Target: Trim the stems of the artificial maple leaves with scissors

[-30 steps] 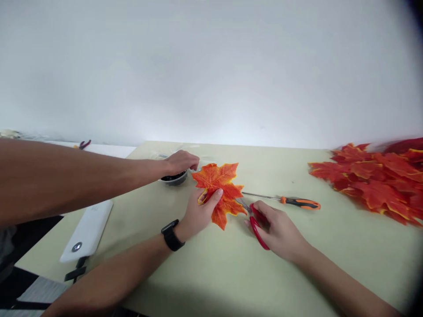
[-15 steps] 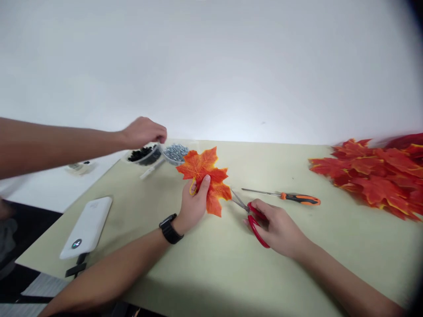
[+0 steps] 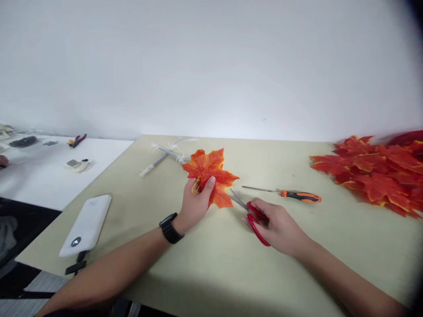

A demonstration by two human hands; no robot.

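Note:
Between the thumb and fingers of my left hand (image 3: pixel 194 202) is an orange-red artificial maple leaf (image 3: pixel 206 165) with yellow edges, held above the table. A thin yellow loop (image 3: pixel 196 186) shows at my fingers; what it joins is hidden. My right hand (image 3: pixel 280 226) has its fingers in the red handles of a pair of scissors (image 3: pixel 247 208). Their blades are slightly apart and point up and left, close to the leaf's right lower edge. Just beyond the scissors lies a screwdriver (image 3: pixel 291 196) with an orange and black handle.
Red maple leaves (image 3: pixel 373 171) are heaped at the right. Behind the held leaf lie grey sticks (image 3: pixel 155 164) with whitish ties. A white power bank (image 3: pixel 87 224) sits at the left edge. Pliers (image 3: pixel 77 141) and small parts are on the white table (image 3: pixel 42 180); a person's hand (image 3: pixel 3 161) shows there.
Another person's arm has gone from the left, and the tubs of black and silvery small parts no longer stand behind the leaf. The leaf has turned slightly in my left hand.

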